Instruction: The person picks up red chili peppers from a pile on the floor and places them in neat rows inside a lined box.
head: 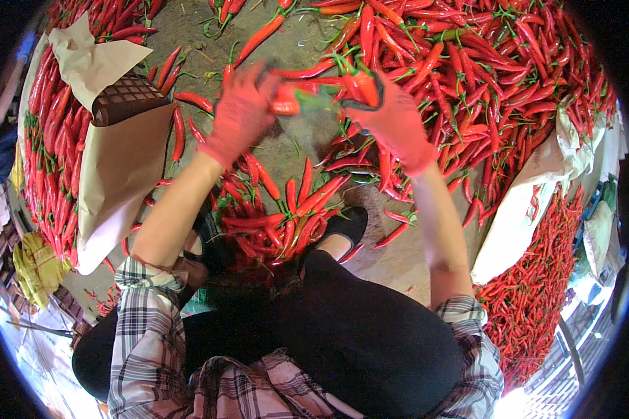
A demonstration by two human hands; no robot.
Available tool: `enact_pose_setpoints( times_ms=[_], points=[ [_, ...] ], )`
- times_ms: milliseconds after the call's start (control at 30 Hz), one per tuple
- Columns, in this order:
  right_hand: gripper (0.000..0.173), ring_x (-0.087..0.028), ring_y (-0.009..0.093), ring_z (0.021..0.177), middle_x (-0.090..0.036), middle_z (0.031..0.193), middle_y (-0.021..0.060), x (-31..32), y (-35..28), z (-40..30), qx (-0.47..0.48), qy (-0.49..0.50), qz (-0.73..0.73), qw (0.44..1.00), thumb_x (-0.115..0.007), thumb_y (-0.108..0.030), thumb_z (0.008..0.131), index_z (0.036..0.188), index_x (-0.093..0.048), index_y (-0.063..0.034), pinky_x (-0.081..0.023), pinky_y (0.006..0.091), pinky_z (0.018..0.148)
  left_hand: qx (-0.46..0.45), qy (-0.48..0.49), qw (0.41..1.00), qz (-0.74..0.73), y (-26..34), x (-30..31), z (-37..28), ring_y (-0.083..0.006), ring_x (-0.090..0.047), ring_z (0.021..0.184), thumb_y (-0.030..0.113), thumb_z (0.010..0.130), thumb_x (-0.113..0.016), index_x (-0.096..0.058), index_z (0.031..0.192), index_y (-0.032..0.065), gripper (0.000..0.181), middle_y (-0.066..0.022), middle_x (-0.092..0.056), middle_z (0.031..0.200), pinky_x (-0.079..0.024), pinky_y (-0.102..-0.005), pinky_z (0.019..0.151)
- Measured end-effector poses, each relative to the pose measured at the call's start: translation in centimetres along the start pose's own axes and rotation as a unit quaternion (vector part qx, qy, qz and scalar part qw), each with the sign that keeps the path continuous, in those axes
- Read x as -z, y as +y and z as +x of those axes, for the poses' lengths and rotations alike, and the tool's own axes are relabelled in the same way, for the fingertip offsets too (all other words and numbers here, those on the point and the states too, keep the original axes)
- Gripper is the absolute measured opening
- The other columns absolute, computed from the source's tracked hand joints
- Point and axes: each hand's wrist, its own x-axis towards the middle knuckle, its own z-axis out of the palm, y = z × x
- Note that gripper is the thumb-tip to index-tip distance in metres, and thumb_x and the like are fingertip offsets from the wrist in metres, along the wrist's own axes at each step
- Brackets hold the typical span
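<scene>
My left hand [243, 112], in a red work glove with dark fingertips, is blurred by motion. Its fingers are closed around red chili peppers [285, 102], whose green stems point towards the right hand. My right hand [396, 123], gloved the same way, grips a small bunch of red chili peppers [362, 86] with the stems upward. Both hands are above the floor, the right one beside a large heap of red chilies [466, 78]. Below and between my forearms, a smaller pile of chilies [288, 220] lies by my feet.
At left stands a paper-lined brown basket [131, 97] packed with chilies [57, 120]. Loose chilies are scattered over the floor [288, 39]. A pale sheet [524, 204] borders another chili heap [529, 277] at right. A yellow bag [39, 267] lies at left.
</scene>
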Motion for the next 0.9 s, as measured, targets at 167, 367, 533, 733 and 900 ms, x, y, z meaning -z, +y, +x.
enact_pose_setpoints(
  times_ms=[167,367,533,733,900],
  points=[
    [0.051,-0.065,0.024,0.087,-0.068,0.096,0.0115,-3.2,1.0,0.6,-0.073,-0.081,-0.037,0.993,-0.076,-0.028,0.071,0.113,-0.060,-0.0030,-0.050,0.0346,0.080,0.180,-0.057,0.980,-0.068,-5.6,-1.2,4.7,-0.0396,-0.059,0.098,0.013,0.075,-0.071,-0.051,0.116,0.0077,0.045,-0.0185,-0.058,0.107,-0.050,-0.0462,0.082],
    [0.058,-0.064,0.032,0.092,-0.067,0.095,0.0177,-4.4,0.6,-0.1,0.013,0.035,-0.134,0.990,-0.075,-0.037,0.071,0.115,-0.059,-0.0027,-0.050,0.0390,0.081,0.001,-0.181,0.983,0.042,-9.9,-2.7,5.7,-0.0358,-0.059,0.103,0.008,0.069,-0.075,-0.042,0.126,0.0078,0.066,-0.0173,-0.058,0.110,-0.050,-0.0431,0.086],
    [0.071,-0.064,0.033,0.093,-0.066,0.098,0.0210,-3.2,0.3,-2.1,-0.023,-0.005,-0.193,0.981,-0.074,-0.041,0.072,0.128,-0.051,-0.0041,-0.050,0.0404,0.081,0.187,-0.109,0.970,-0.111,-7.3,2.6,5.1,-0.0362,-0.058,0.108,0.014,0.070,-0.077,-0.046,0.123,0.0038,0.062,-0.0205,-0.060,0.116,-0.049,-0.0421,0.089],
    [0.059,-0.057,0.036,0.099,-0.058,0.103,0.0171,-8.3,-2.3,-5.9,0.100,-0.085,-0.108,0.985,-0.076,-0.019,0.069,0.120,-0.049,-0.0052,-0.046,0.0426,0.087,0.278,-0.142,0.950,-0.023,-3.5,0.5,-3.6,-0.0425,-0.056,0.107,0.022,0.069,-0.078,-0.041,0.135,0.0066,0.077,-0.0267,-0.051,0.124,-0.050,-0.0451,0.083],
    [0.068,-0.061,0.033,0.098,-0.061,0.109,0.0175,-4.4,-3.5,-10.1,0.116,0.005,-0.002,0.993,-0.077,-0.014,0.065,0.124,-0.046,-0.0050,-0.049,0.0398,0.084,0.306,-0.139,0.941,-0.050,-4.1,-0.5,-3.2,-0.0401,-0.056,0.108,0.020,0.067,-0.080,-0.040,0.136,0.0033,0.081,-0.0250,-0.053,0.123,-0.048,-0.0442,0.089]
  ],
)
